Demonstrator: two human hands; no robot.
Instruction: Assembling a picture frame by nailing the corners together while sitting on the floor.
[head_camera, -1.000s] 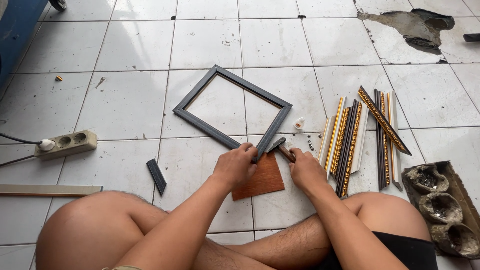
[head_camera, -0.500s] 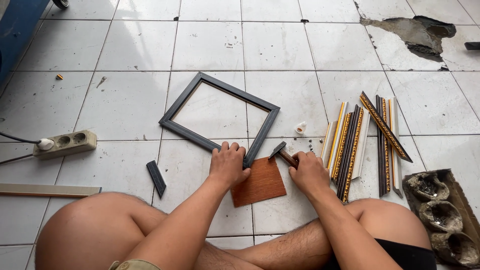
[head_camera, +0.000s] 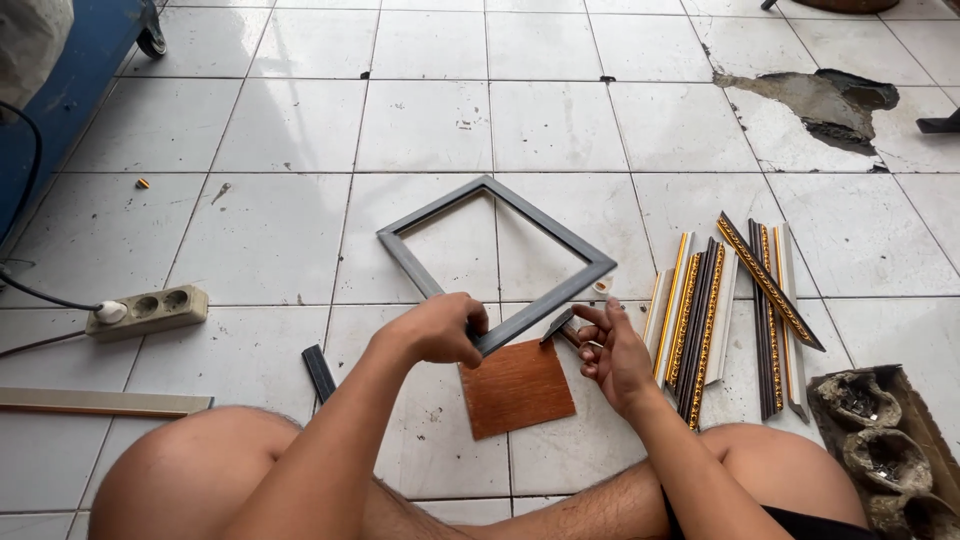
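Observation:
A dark grey square picture frame (head_camera: 520, 220) lies on the white tiled floor, turned like a diamond. My left hand (head_camera: 440, 328) grips its near corner, which rests over a brown wooden board (head_camera: 520, 390). My right hand (head_camera: 612, 352) sits just right of that corner and holds a small dark-headed tool (head_camera: 558, 326), seemingly a little hammer, with the fingers loosely curled. The tool's head is close to the frame's lower right edge. My bare knees fill the bottom of the view.
A bundle of gold-and-black moulding strips (head_camera: 722, 310) lies to the right. A tray of dark lumps (head_camera: 880, 440) stands at the bottom right. To the left lie a power strip (head_camera: 150, 311), a short dark offcut (head_camera: 318, 372) and a pale wooden strip (head_camera: 100, 402). A broken floor patch (head_camera: 810, 105) shows beyond.
The frame has been turned on the floor, so a different corner now sits over the board. My left hand shifted its grip there; my right hand stayed beside it with the tool.

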